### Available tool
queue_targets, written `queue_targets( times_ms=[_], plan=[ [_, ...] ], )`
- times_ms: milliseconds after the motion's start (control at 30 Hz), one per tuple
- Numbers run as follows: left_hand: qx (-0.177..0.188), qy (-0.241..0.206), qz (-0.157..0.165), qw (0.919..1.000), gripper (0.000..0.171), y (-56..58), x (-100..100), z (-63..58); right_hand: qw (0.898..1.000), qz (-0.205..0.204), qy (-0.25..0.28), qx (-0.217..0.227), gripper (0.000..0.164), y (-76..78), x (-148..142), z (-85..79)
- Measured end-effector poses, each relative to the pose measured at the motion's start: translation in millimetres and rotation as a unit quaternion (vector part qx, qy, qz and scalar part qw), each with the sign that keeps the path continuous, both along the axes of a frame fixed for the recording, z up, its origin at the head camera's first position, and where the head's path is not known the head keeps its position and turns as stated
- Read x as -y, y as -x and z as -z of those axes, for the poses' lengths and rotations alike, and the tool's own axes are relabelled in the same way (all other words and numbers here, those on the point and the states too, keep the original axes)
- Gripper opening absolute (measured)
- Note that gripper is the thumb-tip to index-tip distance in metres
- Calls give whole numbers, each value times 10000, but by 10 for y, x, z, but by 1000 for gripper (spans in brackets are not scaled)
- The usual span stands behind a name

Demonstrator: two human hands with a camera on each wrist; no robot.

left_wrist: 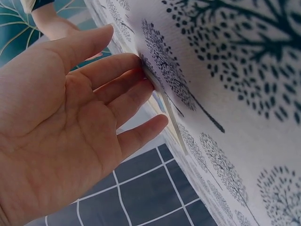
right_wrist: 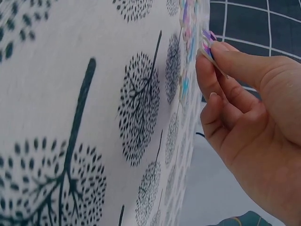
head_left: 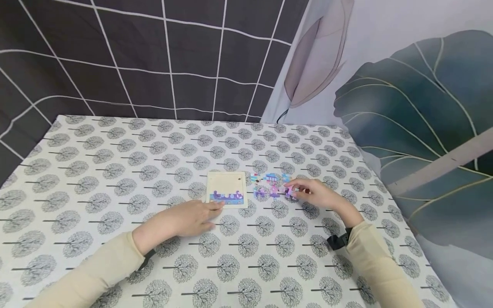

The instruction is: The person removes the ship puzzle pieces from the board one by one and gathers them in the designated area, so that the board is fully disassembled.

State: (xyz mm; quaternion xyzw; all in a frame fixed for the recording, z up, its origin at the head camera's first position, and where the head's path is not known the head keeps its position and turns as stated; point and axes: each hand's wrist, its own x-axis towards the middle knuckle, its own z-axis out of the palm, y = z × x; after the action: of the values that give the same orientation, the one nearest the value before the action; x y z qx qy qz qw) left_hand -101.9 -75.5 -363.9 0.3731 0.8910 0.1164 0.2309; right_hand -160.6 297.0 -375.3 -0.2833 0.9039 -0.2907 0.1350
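Observation:
A square cream puzzle board lies on the table, with purple and blue pieces filling its lower part. My left hand touches the board's near edge with extended fingertips; in the left wrist view the palm of the left hand faces the camera and the board shows as a thin slab. Between thumb and index finger, my right hand pinches a purple puzzle piece. The right wrist view shows that piece gripped by the right hand, raised off the cloth. Loose puzzle pieces lie right of the board.
The table carries a white cloth printed with grey trees. Behind it hangs a dark curtain with a white grid. A pale curtain with large leaves hangs on the right. Each wrist wears a black strap, such as the right strap.

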Motion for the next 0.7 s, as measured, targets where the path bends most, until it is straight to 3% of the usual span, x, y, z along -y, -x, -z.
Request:
queue_targets(
  times_ms=[233, 400, 567, 700],
  plan=[
    [83, -35, -23, 10000, 51, 21, -6, -21, 9995, 121, -285, 86, 36, 4, -42, 10],
    [42, -69, -3, 10000, 50, 11, -17, -29, 9986, 215, -467, -101, 36, 32, -41, 64],
    [-237, -27, 137, 9996, 49, 10, -46, -48, 9985, 256, -394, -292, 31, 56, -38, 124],
    [-488, -172, 99, 9986, 45, 11, -83, -42, 9965, 113, -347, -749, 30, 63, -32, 145]
  ],
)
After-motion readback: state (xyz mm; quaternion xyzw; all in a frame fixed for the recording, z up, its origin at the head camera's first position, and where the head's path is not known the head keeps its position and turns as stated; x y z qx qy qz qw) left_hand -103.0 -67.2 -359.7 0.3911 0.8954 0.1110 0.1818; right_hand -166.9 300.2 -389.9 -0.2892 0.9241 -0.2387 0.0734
